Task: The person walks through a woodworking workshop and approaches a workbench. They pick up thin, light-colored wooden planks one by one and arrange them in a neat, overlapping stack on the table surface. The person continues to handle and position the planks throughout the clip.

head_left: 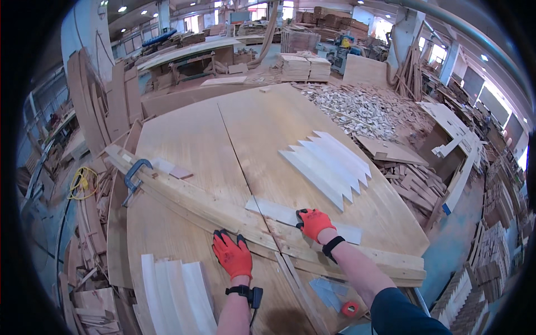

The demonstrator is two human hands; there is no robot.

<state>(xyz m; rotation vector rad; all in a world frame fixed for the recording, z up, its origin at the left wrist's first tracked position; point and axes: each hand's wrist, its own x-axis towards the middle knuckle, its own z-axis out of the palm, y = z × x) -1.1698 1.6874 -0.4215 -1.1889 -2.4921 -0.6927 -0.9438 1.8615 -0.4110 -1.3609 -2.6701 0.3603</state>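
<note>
Sleeve (402,314), right grip (316,224) on flat strip (276,211), pinch unclear, left grip (233,257) spread on timber (195,203)

Ahead of me, a broad heap of pale wood scraps (368,111) spreads out, with neat stacks of boards (295,68) beyond it. On the left, tall brown planks (84,97) stand against a pale pillar (92,33); below them hangs a tangled yellow cord (84,182).

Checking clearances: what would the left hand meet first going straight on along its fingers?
The beam. The left hand's fingertips sit right at its near edge, seemingly touching, though depth is hard to judge from this view.
</note>
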